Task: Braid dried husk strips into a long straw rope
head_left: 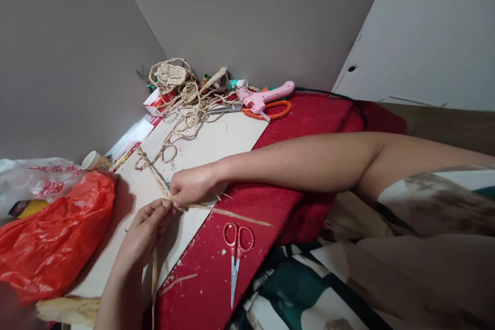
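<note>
My left hand (145, 224) comes in from the bottom, with thumb and finger pinched on the end of a braided straw cord (157, 178). Against it my right hand (191, 185) is closed on the same cord, its fingertips partly hidden. One loose straw strand (235, 216) sticks out from under the right hand across the red cloth. Another strand (154, 283) hangs down below the left hand. From the hands, the cord runs back over a pale board (228, 136) to a tangled heap of cord (189, 95).
Red-handled scissors (236, 252) lie on the red cloth (209, 268) among straw scraps. A pink glue gun (263, 97) rests on orange-handled scissors (280, 110) at the back. To the left are a red plastic bag (62, 237), a white bag (42, 178) and a paper cup (95, 161).
</note>
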`<state>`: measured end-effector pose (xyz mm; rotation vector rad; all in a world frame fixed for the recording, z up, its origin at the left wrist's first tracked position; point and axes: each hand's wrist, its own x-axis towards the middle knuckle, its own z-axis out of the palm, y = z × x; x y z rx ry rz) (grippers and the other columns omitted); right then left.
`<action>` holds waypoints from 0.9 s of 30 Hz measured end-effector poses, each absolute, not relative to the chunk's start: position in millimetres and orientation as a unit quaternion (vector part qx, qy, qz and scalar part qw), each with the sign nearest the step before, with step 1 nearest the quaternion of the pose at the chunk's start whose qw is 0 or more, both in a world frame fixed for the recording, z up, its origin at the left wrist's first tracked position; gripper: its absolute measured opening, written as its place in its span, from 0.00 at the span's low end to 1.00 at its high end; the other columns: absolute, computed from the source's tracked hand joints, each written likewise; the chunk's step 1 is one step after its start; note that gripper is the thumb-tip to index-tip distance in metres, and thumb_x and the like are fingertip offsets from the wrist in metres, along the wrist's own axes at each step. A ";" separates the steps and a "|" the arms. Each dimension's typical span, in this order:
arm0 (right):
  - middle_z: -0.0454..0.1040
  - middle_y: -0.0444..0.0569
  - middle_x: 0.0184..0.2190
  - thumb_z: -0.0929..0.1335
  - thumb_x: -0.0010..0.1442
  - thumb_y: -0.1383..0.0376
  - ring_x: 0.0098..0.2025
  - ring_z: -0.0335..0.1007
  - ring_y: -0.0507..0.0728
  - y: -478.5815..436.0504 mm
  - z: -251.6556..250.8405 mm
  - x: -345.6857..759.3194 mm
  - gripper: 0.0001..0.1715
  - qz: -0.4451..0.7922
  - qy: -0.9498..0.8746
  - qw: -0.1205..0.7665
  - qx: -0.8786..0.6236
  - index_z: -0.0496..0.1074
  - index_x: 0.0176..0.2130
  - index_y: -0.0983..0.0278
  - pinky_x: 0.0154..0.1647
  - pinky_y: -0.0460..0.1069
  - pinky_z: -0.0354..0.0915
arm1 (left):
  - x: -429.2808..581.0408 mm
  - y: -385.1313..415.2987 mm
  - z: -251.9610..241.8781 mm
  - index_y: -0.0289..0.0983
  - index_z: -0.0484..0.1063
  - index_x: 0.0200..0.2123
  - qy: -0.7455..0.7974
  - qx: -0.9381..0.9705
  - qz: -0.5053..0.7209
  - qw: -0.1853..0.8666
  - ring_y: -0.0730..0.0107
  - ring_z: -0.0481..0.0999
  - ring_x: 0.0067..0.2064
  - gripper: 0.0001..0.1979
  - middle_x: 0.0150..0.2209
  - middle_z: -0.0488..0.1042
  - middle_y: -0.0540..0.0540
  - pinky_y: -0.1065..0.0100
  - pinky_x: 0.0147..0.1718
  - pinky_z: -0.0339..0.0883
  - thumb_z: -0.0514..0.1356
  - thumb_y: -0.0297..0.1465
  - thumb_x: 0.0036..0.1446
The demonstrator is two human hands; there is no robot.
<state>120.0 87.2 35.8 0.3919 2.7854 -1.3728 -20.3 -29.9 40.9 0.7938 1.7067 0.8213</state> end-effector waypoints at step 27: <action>0.76 0.61 0.34 0.59 0.56 0.69 0.29 0.67 0.55 56.5 44.4 130.0 0.19 -0.277 0.958 -0.015 0.077 0.75 0.38 0.75 0.26 0.49 0.56 | -16.3 -32.6 33.1 0.35 0.61 0.20 0.696 0.311 0.400 0.509 0.86 0.42 0.16 0.21 0.13 0.48 0.60 0.78 0.14 0.36 0.69 0.42 0.40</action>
